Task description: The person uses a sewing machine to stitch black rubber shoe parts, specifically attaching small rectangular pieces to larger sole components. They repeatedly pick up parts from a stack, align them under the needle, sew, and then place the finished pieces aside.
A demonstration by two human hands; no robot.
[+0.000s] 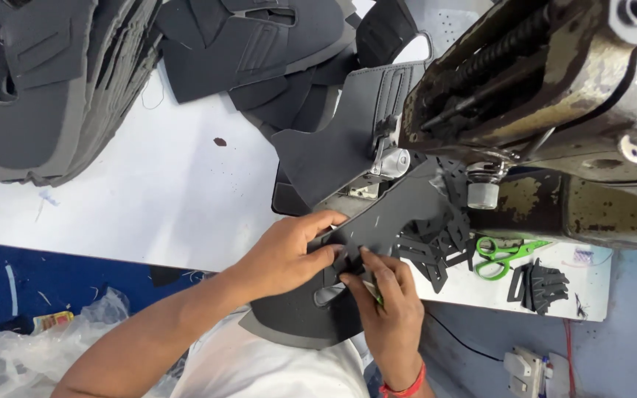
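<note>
- The left hand lies at the near edge of the white bench, thumb and fingers closed in a pinch on the dark grey cut piece.
- The right hand comes up from below the near edge; its fingertips press together on the same grey piece, just beside the left hand's fingers, and a thin pale-green object shows between its fingers, too small to tell what it is.
- A red band circles the right wrist.
- The grey piece runs from the two hands up and right to the presser foot of the worn, rust-marked sewing machine, which fills the far right corner of the bench.
- A cluster of small dark strips lies touching the grey piece's right side, beneath the machine head.
- A larger grey curved piece hangs over the near edge below the hands.
- Green-handled snips rest on the bench near the right edge, and a small stack of dark strips sits just beside them toward the near right corner.
- Stacks of grey cut pieces are piled at the far left corner, and more lie along the far edge.
- Crumpled clear plastic lies below the bench at the left.
</note>
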